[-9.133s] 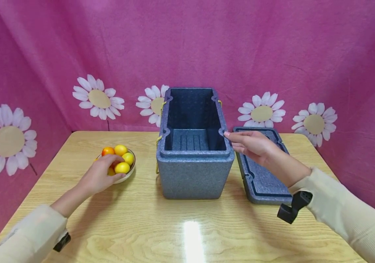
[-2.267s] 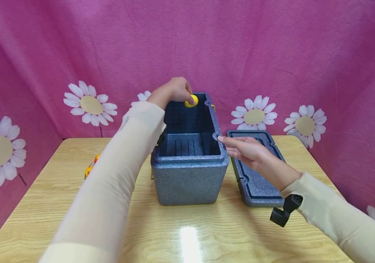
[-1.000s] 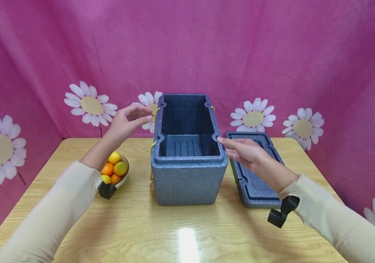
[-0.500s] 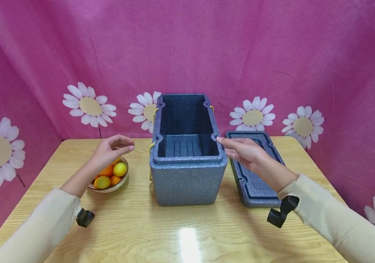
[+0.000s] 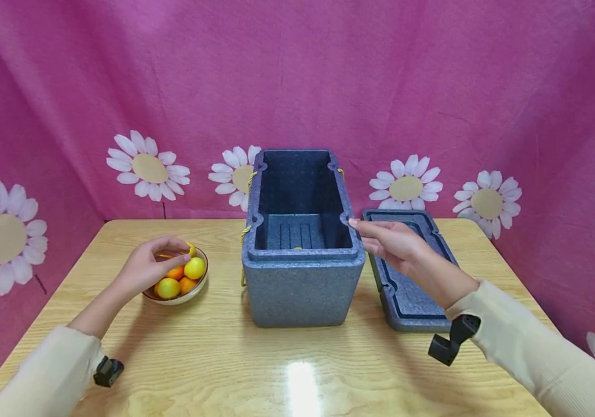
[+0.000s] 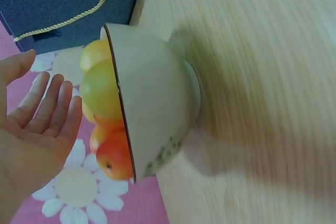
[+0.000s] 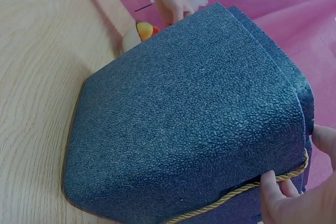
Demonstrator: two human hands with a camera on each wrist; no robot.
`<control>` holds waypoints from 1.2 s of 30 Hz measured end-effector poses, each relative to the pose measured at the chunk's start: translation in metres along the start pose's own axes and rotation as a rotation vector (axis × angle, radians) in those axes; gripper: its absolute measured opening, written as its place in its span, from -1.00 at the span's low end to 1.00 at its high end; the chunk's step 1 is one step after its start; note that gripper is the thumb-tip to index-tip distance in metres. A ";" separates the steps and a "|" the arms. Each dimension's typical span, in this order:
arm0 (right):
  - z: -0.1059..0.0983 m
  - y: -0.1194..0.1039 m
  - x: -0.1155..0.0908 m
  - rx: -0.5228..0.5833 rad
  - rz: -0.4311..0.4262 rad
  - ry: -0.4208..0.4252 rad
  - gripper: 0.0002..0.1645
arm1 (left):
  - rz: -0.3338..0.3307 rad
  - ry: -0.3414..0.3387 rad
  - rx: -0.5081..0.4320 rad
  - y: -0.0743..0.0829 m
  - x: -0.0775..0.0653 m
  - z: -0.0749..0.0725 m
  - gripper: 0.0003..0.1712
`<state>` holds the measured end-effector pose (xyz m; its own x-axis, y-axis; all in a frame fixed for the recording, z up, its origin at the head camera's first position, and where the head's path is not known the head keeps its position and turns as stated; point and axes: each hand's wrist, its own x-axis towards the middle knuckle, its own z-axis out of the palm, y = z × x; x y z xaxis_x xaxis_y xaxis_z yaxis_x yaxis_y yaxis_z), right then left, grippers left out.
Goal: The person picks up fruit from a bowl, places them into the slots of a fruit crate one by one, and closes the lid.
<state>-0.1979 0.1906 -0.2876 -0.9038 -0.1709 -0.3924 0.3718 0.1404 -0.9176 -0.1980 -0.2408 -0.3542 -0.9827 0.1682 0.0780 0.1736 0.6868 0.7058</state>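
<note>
My left hand (image 5: pixel 152 265) hovers over a pale bowl (image 5: pixel 185 297) of lemons and oranges. In the left wrist view its loosely bent fingers (image 6: pixel 50 106) hold nothing and stay apart from the fruit. A yellow lemon (image 5: pixel 195 268) and an orange (image 5: pixel 188 285) lie in the bowl. A tall dark-grey foam box (image 5: pixel 305 295) stands uncovered in the middle. My right hand (image 5: pixel 396 243) grips its right side, thumb at the rim and fingers against the outer wall by the yellow rope (image 7: pixel 226 196). Inside the box a small yellow bit of fruit (image 5: pixel 297 248) shows; the rest is hidden.
The box's grey lid (image 5: pixel 419 278) lies on the wooden table (image 5: pixel 198 359) to the right of the box. Behind the table hangs a pink curtain (image 5: pixel 297 69) with large daisies. Yellow rope also runs along the box's left side.
Earlier the left hand held a yellow fruit over the box; it then came back left, without it, and down to the bowl. Yellow now shows inside the box. The right hand keeps its place.
</note>
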 end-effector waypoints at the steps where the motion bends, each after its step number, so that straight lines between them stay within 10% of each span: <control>1: 0.000 0.000 0.000 -0.001 0.001 0.002 -0.09 | 0.005 0.002 0.002 -0.002 -0.003 -0.002 -0.62; 16: 0.000 0.000 0.000 0.013 0.002 0.001 -0.09 | -0.045 0.095 0.036 -0.034 -0.031 -0.024 -0.57; 36: 0.001 -0.001 -0.001 0.044 0.011 0.001 -0.07 | 0.004 0.124 0.061 -0.054 -0.025 -0.017 -0.51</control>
<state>-0.1971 0.1899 -0.2863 -0.8997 -0.1690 -0.4024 0.3906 0.0992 -0.9152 -0.1836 -0.2943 -0.3826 -0.9819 0.0849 0.1696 0.1772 0.7286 0.6616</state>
